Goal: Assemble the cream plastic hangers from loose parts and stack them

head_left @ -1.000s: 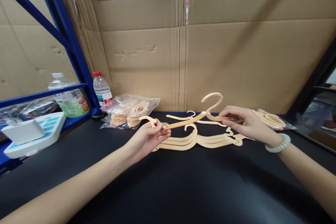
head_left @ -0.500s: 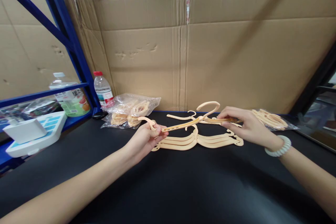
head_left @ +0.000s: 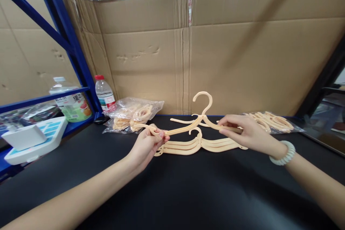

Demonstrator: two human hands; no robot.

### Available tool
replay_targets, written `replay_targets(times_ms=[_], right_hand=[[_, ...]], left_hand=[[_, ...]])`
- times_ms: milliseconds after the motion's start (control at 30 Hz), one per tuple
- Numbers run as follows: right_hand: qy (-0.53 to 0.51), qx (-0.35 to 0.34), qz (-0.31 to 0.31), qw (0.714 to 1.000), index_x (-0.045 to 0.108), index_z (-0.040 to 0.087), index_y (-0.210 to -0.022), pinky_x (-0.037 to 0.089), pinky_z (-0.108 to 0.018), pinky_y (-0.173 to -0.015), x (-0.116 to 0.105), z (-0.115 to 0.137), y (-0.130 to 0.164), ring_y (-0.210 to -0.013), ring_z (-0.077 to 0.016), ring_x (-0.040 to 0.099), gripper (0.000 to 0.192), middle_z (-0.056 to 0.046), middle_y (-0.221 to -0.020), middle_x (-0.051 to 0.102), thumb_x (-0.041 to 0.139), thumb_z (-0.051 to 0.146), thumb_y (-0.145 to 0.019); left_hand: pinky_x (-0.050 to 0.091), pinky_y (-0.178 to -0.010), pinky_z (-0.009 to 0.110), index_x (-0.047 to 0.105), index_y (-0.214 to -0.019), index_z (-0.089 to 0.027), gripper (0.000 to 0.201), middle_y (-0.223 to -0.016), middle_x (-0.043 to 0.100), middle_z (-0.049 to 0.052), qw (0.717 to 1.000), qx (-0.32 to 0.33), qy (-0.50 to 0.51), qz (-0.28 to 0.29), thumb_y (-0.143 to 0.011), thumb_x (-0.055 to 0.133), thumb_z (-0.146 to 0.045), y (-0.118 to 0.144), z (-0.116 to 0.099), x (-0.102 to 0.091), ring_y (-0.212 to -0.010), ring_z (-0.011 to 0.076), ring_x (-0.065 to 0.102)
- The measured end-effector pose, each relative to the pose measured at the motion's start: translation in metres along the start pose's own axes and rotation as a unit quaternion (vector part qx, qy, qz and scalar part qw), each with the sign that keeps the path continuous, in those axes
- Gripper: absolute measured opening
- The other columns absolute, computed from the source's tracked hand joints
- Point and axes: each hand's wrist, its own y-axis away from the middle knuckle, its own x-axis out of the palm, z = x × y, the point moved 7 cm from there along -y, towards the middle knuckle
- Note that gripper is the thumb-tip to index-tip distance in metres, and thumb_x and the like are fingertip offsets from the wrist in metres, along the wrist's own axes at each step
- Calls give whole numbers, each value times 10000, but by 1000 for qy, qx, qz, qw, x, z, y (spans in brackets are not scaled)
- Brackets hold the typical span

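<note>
At the far left a white tray (head_left: 32, 140) sits on a blue shelf (head_left: 40, 97), with a green-labelled bottle (head_left: 70, 102) behind it. A red-capped bottle (head_left: 104, 93) stands beside the blue post, at the back of the black surface (head_left: 172, 194). Just right of it lies a clear bag (head_left: 133, 113) of cream plastic parts.

The left hand (head_left: 147, 145) is closed on the left arm tip of a cream hanger (head_left: 198, 116), fingers (head_left: 159, 136) pinched around it. The hanger is held just above the surface, its hook upright and its arms spread between the two hands. Beneath it a stack (head_left: 201, 145) of like hangers lies flat on the surface, and one more hanger (head_left: 182, 120) lies behind, near the cardboard wall (head_left: 242, 61).

The right hand (head_left: 242, 133) is clamped on the hanger's right arm, thumb and fingers closed over it. A pale bead bracelet (head_left: 284, 153) circles that wrist. Behind the right hand lies a second bag (head_left: 275, 122) of cream parts, near the wall.
</note>
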Motion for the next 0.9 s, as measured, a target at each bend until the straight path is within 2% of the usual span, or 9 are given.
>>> replay_targets(times_ms=[267, 433, 500, 567, 633, 733, 767, 833, 900], right_hand=[[19, 31, 18, 999, 597, 188, -1028, 320, -233, -507, 15, 5, 1, -464, -103, 409, 259, 66, -513, 455, 491, 395, -914], [77, 31, -6, 996, 604, 196, -872, 253, -229, -468, 8, -1, 1, -429, -97, 385, 238, 71, -467, 411, 488, 401, -906], [93, 39, -15, 995, 583, 198, -781, 240, -226, -460, 5, -5, 1, -425, -95, 388, 257, 66, -459, 415, 491, 406, -900], [93, 41, -16, 995, 560, 198, -753, 249, -220, -463, 4, -6, 1, -419, -90, 384, 253, 68, -456, 428, 492, 395, -898], [85, 26, 0, 996, 544, 197, -757, 268, -213, -476, 8, -3, 1, -413, -84, 376, 223, 73, -455, 438, 498, 369, -892], [75, -1, 44, 996, 528, 192, -737, 281, -207, -493, 18, 5, 1, -419, -77, 378, 197, 75, -465, 447, 515, 334, -873], [70, -8, 58, 996, 525, 190, -727, 280, -205, -495, 22, 7, 2, -425, -75, 381, 194, 75, -471, 448, 522, 325, -866], [56, -16, 78, 995, 525, 187, -716, 280, -201, -497, 27, 10, 3, -435, -71, 383, 188, 76, -480, 450, 533, 313, -856], [38, -16, 96, 994, 523, 185, -701, 285, -197, -497, 32, 11, 4, -438, -67, 380, 187, 79, -479, 448, 541, 300, -847]], left_hand=[[563, -705, 184, 571, -614, -104, 215, -675, 631, 29, 1000, 5, 22, 8, -775, 576, 37, -2, 3, -1, -687, 123, 677], [566, -751, 205, 555, -673, -131, 181, -786, 667, 41, 998, -40, 42, 7, -778, 615, 3, 8, 17, 6, -765, 139, 693], [563, -755, 219, 556, -733, -138, 127, -888, 688, 75, 995, -78, -1, 61, -792, 639, -62, 20, 28, 17, -777, 138, 688], [565, -736, 241, 557, -780, -146, 83, -941, 685, 85, 976, -76, -100, 178, -825, 627, -146, 39, 33, 36, -760, 136, 676], [571, -686, 273, 577, -820, -163, 33, -899, 689, 74, 913, 41, -253, 318, -835, 604, -174, 64, 25, 59, -735, 159, 667], [488, -956, 373, 616, -980, -186, 175, -1066, 678, 92, 694, 288, -433, 497, -837, 554, -106, 115, 10, 88, -1048, 230, 602], [442, -1018, 386, 607, -1033, -187, 212, -1113, 668, 93, 639, 324, -477, 509, -854, 533, -101, 122, 10, 90, -1128, 239, 559], [365, -1093, 395, 589, -1092, -184, 242, -1189, 637, 89, 578, 369, -526, 503, -868, 523, -119, 125, 9, 89, -1219, 240, 489], [326, -1120, 398, 580, -1114, -180, 261, -1256, 590, 86, 568, 386, -552, 473, -863, 527, -133, 118, 10, 85, -1268, 237, 437]])
